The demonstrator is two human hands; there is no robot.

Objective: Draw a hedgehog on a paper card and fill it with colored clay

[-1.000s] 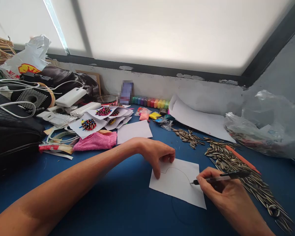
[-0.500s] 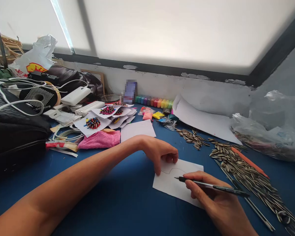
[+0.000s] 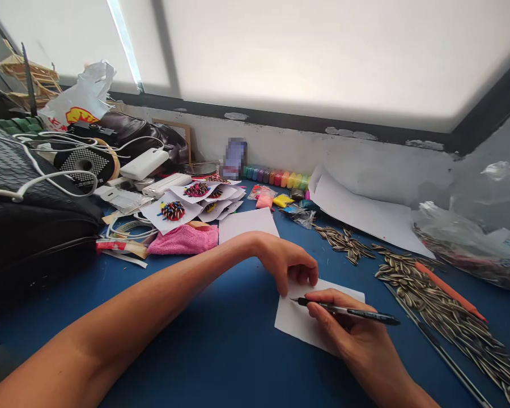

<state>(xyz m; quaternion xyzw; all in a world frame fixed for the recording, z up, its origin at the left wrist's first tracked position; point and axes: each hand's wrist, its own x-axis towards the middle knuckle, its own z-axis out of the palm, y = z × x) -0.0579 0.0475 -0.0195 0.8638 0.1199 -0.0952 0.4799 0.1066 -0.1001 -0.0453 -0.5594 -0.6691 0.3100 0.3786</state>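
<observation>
The right hand (image 3: 359, 340) and its pen (image 3: 344, 310) have moved leftward across the paper (image 3: 295, 324) since 1 second ago.
Its fingers are clamped on the pen, tip near the left hand (image 3: 289, 258), whose thumb and bent fingers rest apart on the paper. The paper lies on the blue tabletop (image 3: 221, 351), left of the seeds (image 3: 442, 317).

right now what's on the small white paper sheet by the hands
On the sheet, the left hand rests at the far-left corner; the right hand, holding a black-and-clear pen, partly covers the right side. Anything beneath them is hidden.
</observation>
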